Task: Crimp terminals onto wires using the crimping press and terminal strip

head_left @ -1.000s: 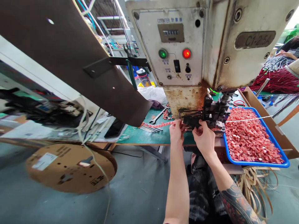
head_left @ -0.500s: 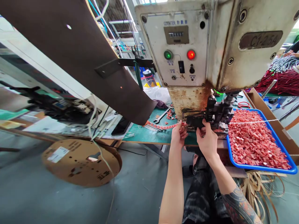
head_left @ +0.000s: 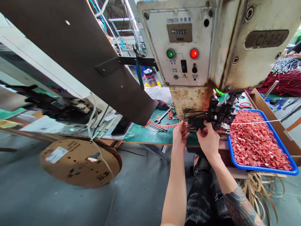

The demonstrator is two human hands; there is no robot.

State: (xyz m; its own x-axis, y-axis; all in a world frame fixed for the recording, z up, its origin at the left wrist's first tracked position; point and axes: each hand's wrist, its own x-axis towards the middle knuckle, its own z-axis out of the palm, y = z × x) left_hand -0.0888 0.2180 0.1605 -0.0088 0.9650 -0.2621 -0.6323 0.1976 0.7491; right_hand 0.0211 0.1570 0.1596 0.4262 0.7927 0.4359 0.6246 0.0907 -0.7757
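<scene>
Red and segmented, a thin strip [head_left: 168, 126] curves from under the low end of a dark brown sheet [head_left: 94, 59] across the green bench [head_left: 138, 137] to the base of our press [head_left: 189, 95]. Our left hand [head_left: 180, 135] pinches it between thumb and fingers just beside the black block [head_left: 196, 121], the other fingers curled in. Our right hand [head_left: 209, 139] has thumb and forefinger drawn together at the block's lower edge; they touch it, but we cannot tell whether they grip anything. Above our hands, the green lamp [head_left: 171, 53] sits left of the brightly lit red lamp [head_left: 194, 53].

Behind the strip we see a spanner [head_left: 163, 116] lying near scattered red bits [head_left: 172, 115], and slim metal rods [head_left: 154, 128] lie close beside it. To our right, a blue tray [head_left: 265, 172] holds a heap of small red pieces [head_left: 256, 141], with a white strand [head_left: 270, 121] stretched over them. Left of us, well apart from our hands, a cardboard reel [head_left: 81, 161] is below bench level.
</scene>
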